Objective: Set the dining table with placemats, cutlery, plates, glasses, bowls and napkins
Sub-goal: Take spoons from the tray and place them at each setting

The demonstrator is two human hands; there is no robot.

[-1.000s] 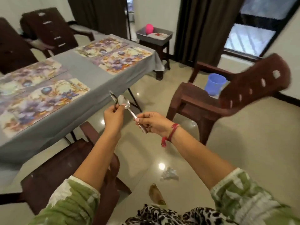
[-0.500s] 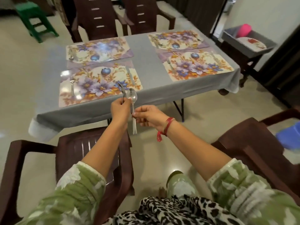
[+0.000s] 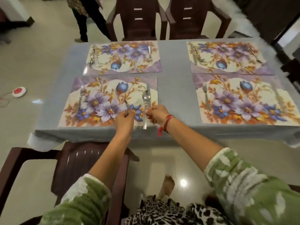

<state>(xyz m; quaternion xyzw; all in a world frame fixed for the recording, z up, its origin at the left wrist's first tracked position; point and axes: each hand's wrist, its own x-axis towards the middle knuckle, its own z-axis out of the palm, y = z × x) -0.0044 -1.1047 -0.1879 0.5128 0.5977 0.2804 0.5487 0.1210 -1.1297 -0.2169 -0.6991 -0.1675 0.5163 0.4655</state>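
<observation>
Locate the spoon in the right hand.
Head view: the spoon is at the right side of the near-left placemat, by the knife, its handle pinched by the right hand.

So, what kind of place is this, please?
Probably a home dining room: a cloth-covered table laid with four floral placemats and cutlery, with brown plastic chairs at its near and far sides.

A bench [image 3: 175,95] draped in grey cloth is set on a glossy cream tiled floor [image 3: 32,159]. Two dark brown chairs [image 3: 138,18] are drawn up at its far side, and another chair [image 3: 78,161] at the near side. A bright glare [image 3: 183,182] is seen on the tiles.
</observation>
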